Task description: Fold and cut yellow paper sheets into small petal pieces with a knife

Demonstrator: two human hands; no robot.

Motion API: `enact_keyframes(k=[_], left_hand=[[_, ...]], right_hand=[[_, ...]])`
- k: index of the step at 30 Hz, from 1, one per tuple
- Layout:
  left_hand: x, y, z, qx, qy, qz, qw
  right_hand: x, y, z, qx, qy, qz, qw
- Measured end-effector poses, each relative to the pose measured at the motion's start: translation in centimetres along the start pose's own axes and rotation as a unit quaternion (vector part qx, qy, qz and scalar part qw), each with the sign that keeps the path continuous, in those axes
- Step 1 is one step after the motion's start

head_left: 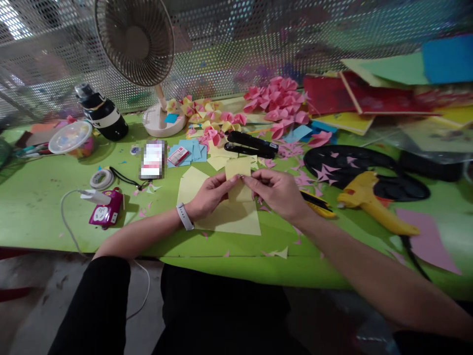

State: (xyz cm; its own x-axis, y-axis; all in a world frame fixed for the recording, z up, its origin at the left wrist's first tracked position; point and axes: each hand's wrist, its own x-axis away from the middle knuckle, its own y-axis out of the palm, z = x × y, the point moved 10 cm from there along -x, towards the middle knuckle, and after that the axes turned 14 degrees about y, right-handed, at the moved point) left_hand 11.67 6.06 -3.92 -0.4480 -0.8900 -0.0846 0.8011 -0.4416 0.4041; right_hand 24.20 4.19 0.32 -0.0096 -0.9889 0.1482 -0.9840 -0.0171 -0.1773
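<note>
Both my hands hold a small pale yellow paper square [238, 178] above the green table [33, 207]. My left hand [209, 195] pinches its left edge; a white band sits on that wrist. My right hand [275, 191] pinches its right edge with thumb and fingers closed. Under my hands lies a larger sheet of yellow paper [232, 219], and more yellow pieces [190, 183] lie just left of it. Folded pink and yellow paper flowers [277, 101] are heaped at the back of the table.
A black stapler [251, 144] lies beyond my hands. A yellow glue gun [369, 201] and a black tray [365, 170] sit to the right. A desk fan [138, 54], a black bottle [101, 116], a plastic tub [72, 138], tape [100, 178] and a pink charger [107, 209] stand left.
</note>
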Motion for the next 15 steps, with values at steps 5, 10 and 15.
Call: enact_keyframes(k=[5,10,15], left_hand=[[-0.1,-0.4,-0.1,-0.051,0.003,0.002,0.999],[0.2,-0.5,0.3,-0.119,0.002,0.0,0.993],[0.3,0.0,0.4,-0.154,-0.003,-0.018,0.988]], right_hand=[[0.0,-0.2,0.1,0.003,0.004,0.01,1.0],[0.2,-2.3,-0.8,-0.006,-0.036,0.115,0.993],[-0.5,-1.1,-0.3,-0.05,-0.022,0.047,0.997]])
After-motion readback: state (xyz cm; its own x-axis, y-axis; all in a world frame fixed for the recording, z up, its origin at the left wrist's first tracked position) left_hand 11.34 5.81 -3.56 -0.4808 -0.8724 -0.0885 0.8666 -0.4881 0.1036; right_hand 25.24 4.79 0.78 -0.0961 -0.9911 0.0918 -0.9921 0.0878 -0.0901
